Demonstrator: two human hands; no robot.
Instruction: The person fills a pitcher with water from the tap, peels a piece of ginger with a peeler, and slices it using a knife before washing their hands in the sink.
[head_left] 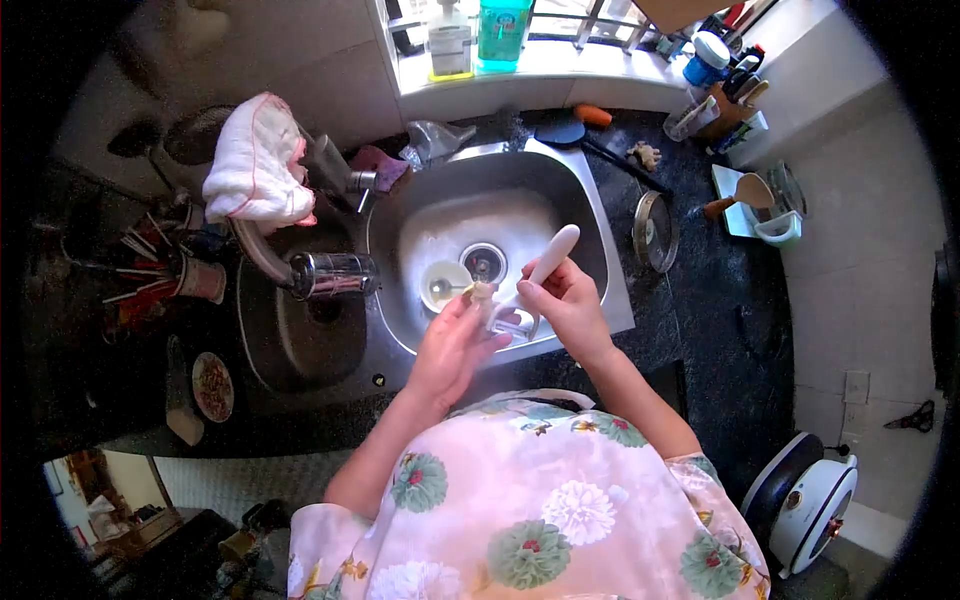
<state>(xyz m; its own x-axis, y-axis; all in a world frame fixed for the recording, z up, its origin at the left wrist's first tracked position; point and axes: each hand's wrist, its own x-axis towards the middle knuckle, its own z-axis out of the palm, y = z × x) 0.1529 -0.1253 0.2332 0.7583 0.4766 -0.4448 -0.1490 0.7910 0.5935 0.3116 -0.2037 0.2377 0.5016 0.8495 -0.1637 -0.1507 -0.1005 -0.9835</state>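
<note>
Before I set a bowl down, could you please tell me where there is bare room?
Counter right of the sink, nearer than the round lid, looks bare; so does the sink's floor beyond the drain. Crowded: around the carrot and ginger.

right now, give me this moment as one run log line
left hand: small pale piece | right hand: white-handled tool | position: over sink | in sink: white bowl

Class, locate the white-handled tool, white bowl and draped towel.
White-handled tool (555, 254): head view, on its handle.
White bowl (447, 266): head view, on its far rim.
Draped towel (255, 165): head view, mid-cloth.
</note>
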